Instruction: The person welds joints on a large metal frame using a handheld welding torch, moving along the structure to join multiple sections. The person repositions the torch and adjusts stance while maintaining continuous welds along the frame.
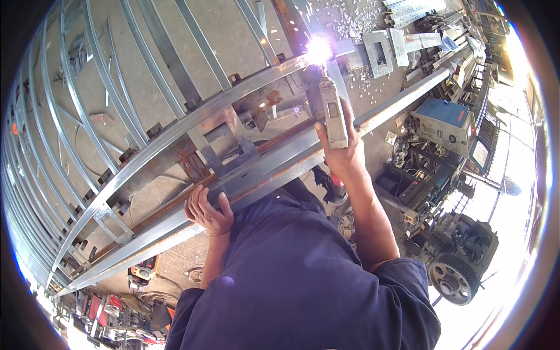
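Note:
My right hand (pixel 345 153) is closed round a pale, boxy welding electrode holder (pixel 332 114). At its far end a bright white-purple arc (pixel 319 51) burns against a long steel rail (pixel 233 93), and sparks scatter around it. The glare hides the exact point of contact. My left hand (pixel 209 211) is on a long grey steel beam (pixel 274 166) close to my body, fingers bent over it and thumb on the near side. Between rail and beam, a flat steel bracket (pixel 219 149) joins the two.
Many parallel steel bars (pixel 154 49) run away from the rail at the left. A flat plate with a square opening (pixel 378 53) lies beyond the arc. At right stand a blue-topped machine (pixel 443 122) and a motor with a toothed wheel (pixel 455 279). Tools (pixel 111 312) clutter the lower left.

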Available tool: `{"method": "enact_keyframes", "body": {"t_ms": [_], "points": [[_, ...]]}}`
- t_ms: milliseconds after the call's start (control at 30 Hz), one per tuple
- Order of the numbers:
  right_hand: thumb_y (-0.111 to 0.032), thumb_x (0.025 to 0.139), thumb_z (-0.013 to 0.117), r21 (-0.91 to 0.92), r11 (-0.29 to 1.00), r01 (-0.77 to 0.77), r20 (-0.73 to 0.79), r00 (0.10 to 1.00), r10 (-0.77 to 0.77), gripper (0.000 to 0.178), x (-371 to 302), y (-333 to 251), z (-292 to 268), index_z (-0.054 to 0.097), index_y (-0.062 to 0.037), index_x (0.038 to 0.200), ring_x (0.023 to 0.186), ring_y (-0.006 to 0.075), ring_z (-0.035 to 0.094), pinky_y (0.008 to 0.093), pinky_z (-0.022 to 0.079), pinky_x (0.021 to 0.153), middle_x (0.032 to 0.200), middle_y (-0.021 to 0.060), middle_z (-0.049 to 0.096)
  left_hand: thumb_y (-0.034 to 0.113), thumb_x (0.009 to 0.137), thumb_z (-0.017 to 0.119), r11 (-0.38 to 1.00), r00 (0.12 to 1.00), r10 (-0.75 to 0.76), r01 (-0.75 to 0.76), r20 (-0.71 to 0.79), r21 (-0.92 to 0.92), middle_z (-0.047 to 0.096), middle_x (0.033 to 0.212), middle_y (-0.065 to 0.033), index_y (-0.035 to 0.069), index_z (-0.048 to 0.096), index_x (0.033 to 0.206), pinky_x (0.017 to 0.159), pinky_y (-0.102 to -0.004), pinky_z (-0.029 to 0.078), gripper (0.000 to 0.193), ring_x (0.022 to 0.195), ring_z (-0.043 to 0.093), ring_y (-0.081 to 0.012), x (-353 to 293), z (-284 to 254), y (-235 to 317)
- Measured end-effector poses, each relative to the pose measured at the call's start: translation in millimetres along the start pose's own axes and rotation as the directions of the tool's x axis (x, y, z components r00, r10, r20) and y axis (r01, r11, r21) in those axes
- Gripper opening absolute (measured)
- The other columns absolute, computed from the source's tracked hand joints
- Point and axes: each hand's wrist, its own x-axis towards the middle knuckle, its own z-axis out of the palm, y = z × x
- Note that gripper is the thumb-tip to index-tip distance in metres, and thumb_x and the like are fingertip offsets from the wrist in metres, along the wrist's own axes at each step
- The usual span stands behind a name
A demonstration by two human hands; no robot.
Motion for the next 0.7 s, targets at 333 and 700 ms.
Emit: {"method": "enact_keyframes", "body": {"t_ms": [333, 700], "points": [[-0.022, 0.096, 0.074, 0.007, 0.999, -0.041, 0.002, 0.999, 0.041, 0.073, -1.3, -3.7, -1.4, 0.037, -0.007, 0.157, 0.118, 0.0379, 0.068, 0.043, 0.056, 0.095, 0.132, 0.0233, 0.065, 0.03, 0.096, 0.063, 1.0, 1.0, -0.006, 0.006, 0.008, -0.016, 0.062, 0.129, -0.0136, 0.004, 0.057, 0.125, 0.112, -0.0498, 0.032, 0.039, 0.122, 0.057, -0.0321, 1.5, -1.3, 1.5], [-0.022, 0.097, 0.072, 0.009, 0.997, -0.078, 0.03, 0.997, 0.078, 0.072, -1.7, -8.2, -2.2, 0.035, -0.0096, 0.158, 0.119, 0.0381, 0.068, 0.0433, 0.056, 0.095, 0.134, 0.0222, 0.064, 0.031, 0.097, 0.062, 1.0, 1.0, -0.011, 0.011, 0.01, -0.022, 0.062, 0.129, -0.0134, 0.004, 0.057, 0.125, 0.113, -0.0498, 0.031, 0.039, 0.123, 0.057, -0.0318, 0.7, -1.4, 1.1]]}}
